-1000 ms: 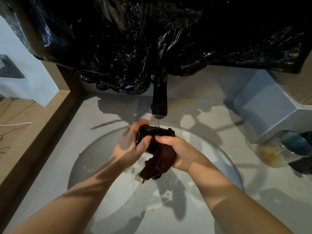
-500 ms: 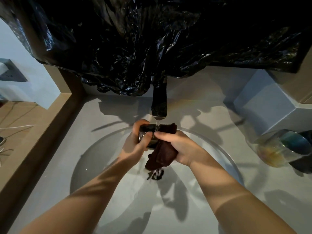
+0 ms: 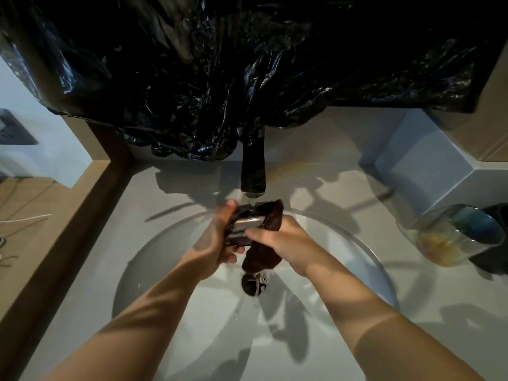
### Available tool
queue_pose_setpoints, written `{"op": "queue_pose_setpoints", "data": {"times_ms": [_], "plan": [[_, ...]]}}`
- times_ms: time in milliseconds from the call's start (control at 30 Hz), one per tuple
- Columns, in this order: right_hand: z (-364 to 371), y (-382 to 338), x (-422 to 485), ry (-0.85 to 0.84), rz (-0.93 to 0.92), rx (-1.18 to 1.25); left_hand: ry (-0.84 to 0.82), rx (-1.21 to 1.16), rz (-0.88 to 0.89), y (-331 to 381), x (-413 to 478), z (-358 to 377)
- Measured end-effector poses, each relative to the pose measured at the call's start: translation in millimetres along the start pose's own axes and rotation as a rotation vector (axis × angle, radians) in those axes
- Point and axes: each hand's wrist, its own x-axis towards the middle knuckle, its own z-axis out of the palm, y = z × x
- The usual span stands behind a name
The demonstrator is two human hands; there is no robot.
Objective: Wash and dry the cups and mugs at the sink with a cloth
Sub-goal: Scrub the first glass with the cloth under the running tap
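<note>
A small dark cup (image 3: 244,225) with a shiny metallic side is held over the round white sink (image 3: 154,259), right under the black faucet (image 3: 253,171). Water runs from the faucet onto it. My left hand (image 3: 217,237) grips the cup from the left. My right hand (image 3: 277,240) holds a dark brown cloth (image 3: 264,257) against the cup; the cloth covers the cup's right side and hangs down toward the drain (image 3: 254,283).
A clear glass cup (image 3: 450,235) with a yellow tint lies tilted on the counter at the right, beside a dark object (image 3: 494,243). A grey box (image 3: 428,163) stands behind it. Black plastic sheeting (image 3: 220,78) hangs over the back. A wooden ledge (image 3: 55,204) runs along the left.
Both hands have lifted the cup and cloth up closer to the faucet. The cup has turned, so its shiny side now shows, and the cloth has shifted over its right side.
</note>
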Motion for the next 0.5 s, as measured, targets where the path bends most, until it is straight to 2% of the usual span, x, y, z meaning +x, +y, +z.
{"op": "queue_pose_setpoints", "data": {"times_ms": [33,67,100,167,233,300,333,400,467,500], "plan": [[2.4,1.4,-0.8,-0.003,-0.011,-0.092,0.024,-0.064,-0.141,3.5,1.4,3.1],[4.4,4.9,-0.3,-0.018,-0.008,-0.095,0.07,-0.043,-0.194,4.6,5.1,5.9],[6.5,5.9,0.4,-0.026,0.016,-0.031,0.12,0.026,-0.164,4.1,7.3,8.2],[7.4,2.7,1.9,-0.013,0.185,0.261,0.233,0.229,0.096,-2.7,5.6,8.6],[4.1,-5.7,0.3,-0.038,0.353,0.538,0.245,0.507,0.427,-13.7,3.0,-0.2],[1.3,-10.0,-1.6,-0.056,0.338,0.599,0.181,0.591,0.558,-21.8,1.8,-8.3],[1.7,-7.8,-1.8,-0.039,0.277,0.549,0.128,0.516,0.504,-21.1,1.1,-9.5],[3.5,-3.2,-2.3,0.026,0.136,0.308,0.037,0.186,0.183,-6.7,-2.6,-5.0],[7.9,1.1,-3.5,0.014,0.035,0.044,0.061,-0.034,-0.165,3.0,2.4,1.2],[10.1,3.1,-3.7,-0.008,0.015,-0.006,0.105,-0.043,-0.219,4.2,6.3,5.1]]}}
